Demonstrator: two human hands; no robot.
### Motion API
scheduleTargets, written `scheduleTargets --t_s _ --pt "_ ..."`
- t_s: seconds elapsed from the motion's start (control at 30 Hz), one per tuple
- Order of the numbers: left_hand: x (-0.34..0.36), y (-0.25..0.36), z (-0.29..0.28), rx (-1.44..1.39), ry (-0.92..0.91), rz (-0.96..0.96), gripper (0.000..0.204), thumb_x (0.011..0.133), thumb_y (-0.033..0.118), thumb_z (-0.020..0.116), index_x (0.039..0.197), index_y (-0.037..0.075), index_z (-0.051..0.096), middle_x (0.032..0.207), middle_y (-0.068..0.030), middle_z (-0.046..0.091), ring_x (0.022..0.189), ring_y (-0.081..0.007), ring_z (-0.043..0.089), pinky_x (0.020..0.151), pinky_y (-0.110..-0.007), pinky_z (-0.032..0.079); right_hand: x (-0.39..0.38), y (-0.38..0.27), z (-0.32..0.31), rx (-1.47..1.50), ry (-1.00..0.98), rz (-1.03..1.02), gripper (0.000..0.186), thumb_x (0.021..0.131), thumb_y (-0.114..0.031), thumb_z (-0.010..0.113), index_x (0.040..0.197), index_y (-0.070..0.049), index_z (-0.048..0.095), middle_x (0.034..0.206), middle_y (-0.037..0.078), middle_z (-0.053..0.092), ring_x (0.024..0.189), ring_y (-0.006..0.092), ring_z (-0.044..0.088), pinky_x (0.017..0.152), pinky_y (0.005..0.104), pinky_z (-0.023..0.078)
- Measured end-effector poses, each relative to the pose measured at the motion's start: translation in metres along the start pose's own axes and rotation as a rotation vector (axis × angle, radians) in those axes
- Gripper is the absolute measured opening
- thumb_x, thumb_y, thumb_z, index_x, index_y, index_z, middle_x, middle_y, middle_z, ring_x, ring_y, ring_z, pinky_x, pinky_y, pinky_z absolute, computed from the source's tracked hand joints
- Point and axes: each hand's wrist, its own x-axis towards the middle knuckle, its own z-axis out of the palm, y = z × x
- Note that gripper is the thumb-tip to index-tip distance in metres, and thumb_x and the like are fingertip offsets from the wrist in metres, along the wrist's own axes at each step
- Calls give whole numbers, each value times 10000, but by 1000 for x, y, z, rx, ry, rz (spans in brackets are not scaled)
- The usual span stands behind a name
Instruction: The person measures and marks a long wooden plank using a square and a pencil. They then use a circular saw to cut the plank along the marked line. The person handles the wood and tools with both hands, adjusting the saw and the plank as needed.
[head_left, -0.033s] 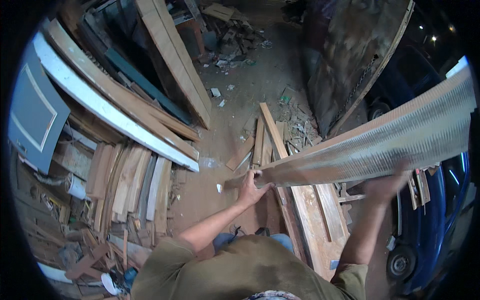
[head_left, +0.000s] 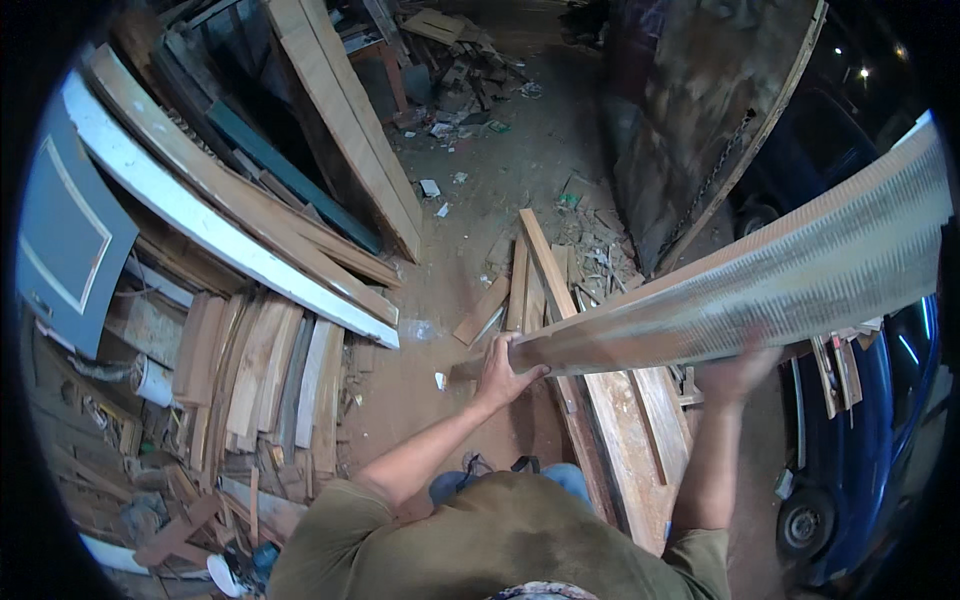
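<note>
A long wooden plank (head_left: pixel 720 300) with a ribbed, saw-marked face slants up from the middle to the far right. My left hand (head_left: pixel 505 378) grips its left end, fingers over the upper edge and thumb along the lower edge. At the plank's lower edge, farther right, is my right hand (head_left: pixel 738 372), smeared by motion; whether its fingers close on the wood is unclear. Below the plank lie several boards (head_left: pixel 625 430), partly hidden by it and by my body.
Stacked boards (head_left: pixel 265 370) and a long white board (head_left: pixel 230 205) line the left side, near a grey-blue panel (head_left: pixel 70 225). Tall planks (head_left: pixel 350 120) lean farther back. Scraps (head_left: pixel 600 250) litter the floor. A blue vehicle (head_left: pixel 850 450) stands at the right, below a large upright sheet (head_left: pixel 700 120).
My right hand has shifted left along the plank's lower edge, closer to my left hand. The left hand keeps its grip, and the plank has hardly moved.
</note>
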Motion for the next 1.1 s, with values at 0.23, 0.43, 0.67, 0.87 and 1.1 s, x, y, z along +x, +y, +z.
scheduleTargets --t_s 0.23,0.43,0.67,0.87,1.1 --pt "75 -98 -12 13 -445 20 797 709 517 875 1302 83 568 1244 -162 639 1154 -356 631 967 -447 507 -39 44 93 319 -159 145 746 997 -548 569 1465 1 380 1384 116 512 1251 267 526 1051 451 421" --pt "117 -99 -56 -26 -334 76 656 670 523 889 1106 73 696 965 -126 739 940 -324 710 833 -427 544 -8 95 162 456 -189 293 807 976 -668 491 1495 -61 377 1376 92 544 1259 244 531 1044 427 444" --pt "206 -68 -119 247 -29 -120 580 650 507 895 1035 102 742 902 -111 749 845 -324 723 741 -411 562 104 82 332 375 -193 160 738 1017 -665 358 1464 -80 400 1354 144 556 1202 244 621 935 389 568" --pt "273 -74 -185 323 270 -117 604 672 581 863 930 46 752 812 -131 734 741 -318 731 667 -413 577 114 59 488 505 -325 30 602 1076 -561 275 1386 -74 447 1328 119 545 1269 195 522 1123 411 382" --pt "308 -152 -258 395 499 -165 724 669 655 841 896 -24 733 742 -170 717 688 -313 735 625 -407 582 72 77 645 623 -489 -29 595 1038 -594 350 1321 -84 466 1270 147 550 1210 251 576 1054 423 463"
